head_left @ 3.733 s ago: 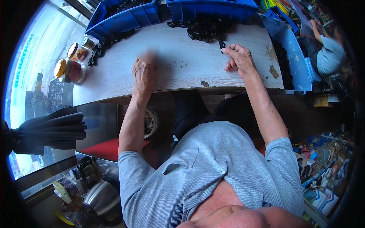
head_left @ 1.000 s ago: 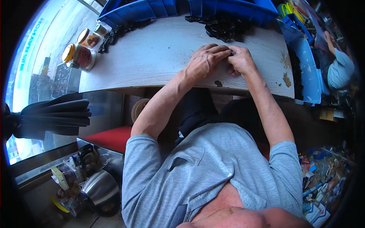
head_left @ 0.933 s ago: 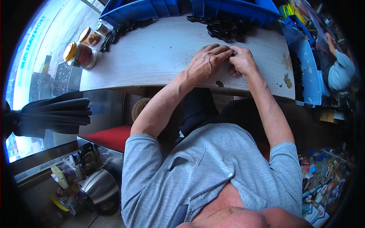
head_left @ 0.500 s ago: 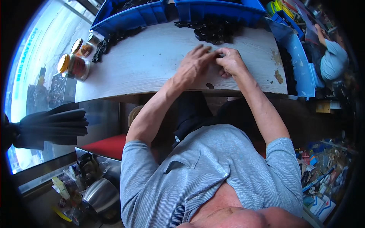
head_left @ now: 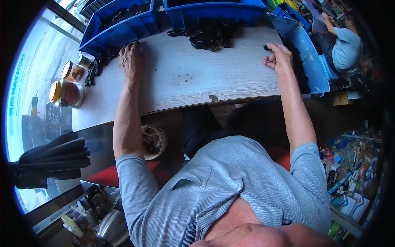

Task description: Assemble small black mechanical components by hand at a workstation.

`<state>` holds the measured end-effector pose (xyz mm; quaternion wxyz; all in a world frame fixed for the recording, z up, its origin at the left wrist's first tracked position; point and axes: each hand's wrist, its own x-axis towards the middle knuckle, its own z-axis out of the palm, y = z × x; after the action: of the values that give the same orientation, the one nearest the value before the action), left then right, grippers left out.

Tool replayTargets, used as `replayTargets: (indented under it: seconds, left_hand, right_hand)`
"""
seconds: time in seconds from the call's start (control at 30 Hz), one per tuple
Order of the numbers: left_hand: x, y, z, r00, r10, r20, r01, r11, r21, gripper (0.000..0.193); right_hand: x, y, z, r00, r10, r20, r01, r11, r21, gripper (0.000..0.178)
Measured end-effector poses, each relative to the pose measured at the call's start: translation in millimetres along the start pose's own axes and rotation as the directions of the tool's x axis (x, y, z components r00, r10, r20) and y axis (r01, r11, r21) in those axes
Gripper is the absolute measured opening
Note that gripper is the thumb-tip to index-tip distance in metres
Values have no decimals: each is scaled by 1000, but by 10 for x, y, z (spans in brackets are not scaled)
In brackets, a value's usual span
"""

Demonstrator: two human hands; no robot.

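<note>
My right hand (head_left: 280,58) is raised over the right end of the table, pinching a small black plastic piece (head_left: 266,47) between thumb and forefinger. Its other fingers are loosely curled. On the left, my left hand (head_left: 131,64) reaches to the near side of a blue bin (head_left: 119,35). The left fingers are bent down and close together beside a strip of loose black pieces (head_left: 95,68); whatever is at their tips is mostly hidden. A heap of black pieces (head_left: 207,38) lies between the hands at the far edge, before a second blue bin (head_left: 214,14).
A pale blue tub (head_left: 314,68) with black pieces stands at the table's right end. Two lidded jars (head_left: 68,94) and a small can (head_left: 84,61) line the left edge. Below the table is a round bucket (head_left: 163,144). Another person (head_left: 347,47) works at far right.
My hands were together over the middle of the table and have parted. The left went to the far left pieces; the right moved right, carrying a black piece. The view has shifted slightly.
</note>
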<state>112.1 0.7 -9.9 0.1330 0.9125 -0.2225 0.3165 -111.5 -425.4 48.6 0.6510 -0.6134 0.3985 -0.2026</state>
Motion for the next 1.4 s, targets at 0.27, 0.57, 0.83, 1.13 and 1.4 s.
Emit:
replayTargets:
  seconds: [0.27,0.57,0.83,1.13,1.4]
  left_hand:
    - [-46,-59,-46,999,-16,33,14,999,46,31]
    - [-75,54,-55,1000,27,-1,-27,985,169,30]
    - [-54,213,-182,1000,-8,26,6,996,86,25]
    - [-317,686,-26,921,-384,56,212,377,-902,23]
    - [-691,1446,-505,913,-246,325,384,250,-889,25]
  right_hand:
    - [-216,-47,507,984,-15,176,44,985,-165,35]
    - [-242,-44,1044,964,-12,264,158,825,-542,38]
    - [-211,-13,1057,955,-109,277,267,724,-636,36]
    - [-115,148,793,969,-83,235,192,848,-494,25]
    - [-440,47,793,957,-155,247,250,872,-422,37]
